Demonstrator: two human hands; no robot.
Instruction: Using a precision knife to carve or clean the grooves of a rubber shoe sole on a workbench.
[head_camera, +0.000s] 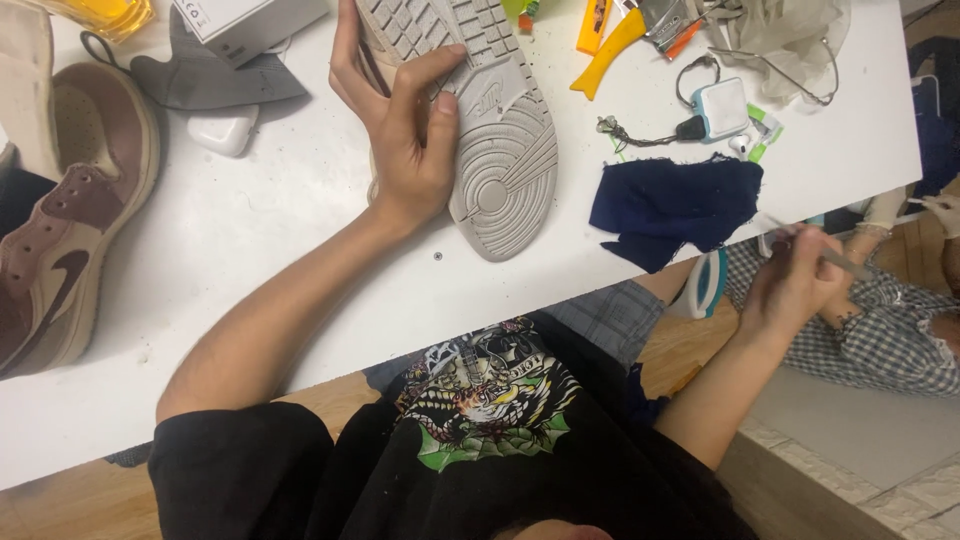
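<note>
My left hand (405, 120) grips a sneaker (495, 120) turned sole-up on the white table (250, 250), thumb across its grey tread and fingers wrapped round its left side. Only the pale grey sole shows; the upper is hidden beneath. My right hand (790, 280) hangs off the table's right edge, fingers closed on a thin grey stick-like tool (840, 262) that points right. A dark blue cloth (675, 205) lies on the table between the two hands.
A brown-and-cream sneaker (65, 230) lies at the left edge. A grey insole (215, 75), a small white case (225, 130), a white box (250, 20), a yellow tool (610, 50), a charger with cable (720, 108) and crumpled paper (790, 35) crowd the far side. Another person in a checked shirt (880, 330) sits at the right.
</note>
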